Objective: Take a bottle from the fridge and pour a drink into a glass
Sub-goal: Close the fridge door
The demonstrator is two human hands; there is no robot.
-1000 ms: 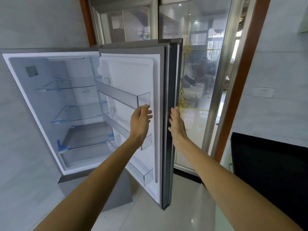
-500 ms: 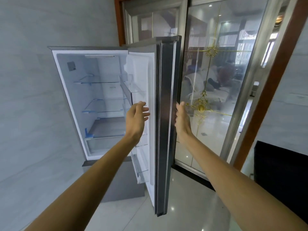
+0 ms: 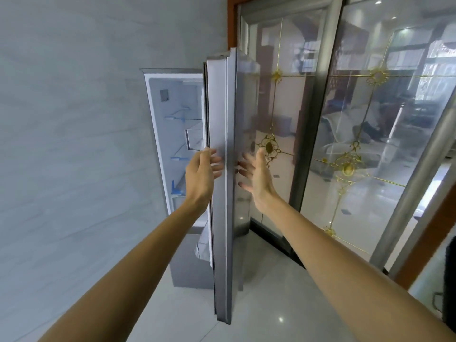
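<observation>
Fridge door (image 3: 222, 114) swung edge-on since earlier; left hand (image 3: 201, 174) relaxed, empty, beside edge; right hand (image 3: 260, 176) splayed, empty.

we see the fridge door (image 3: 222, 169) swing nearer shut, now edge-on; our right hand (image 3: 256, 176) spreads its fingers off it.

Home interior: fridge (image 3: 172, 134), ornate glass doors (image 3: 345, 119), tiled floor (image 3: 271, 304).
</observation>
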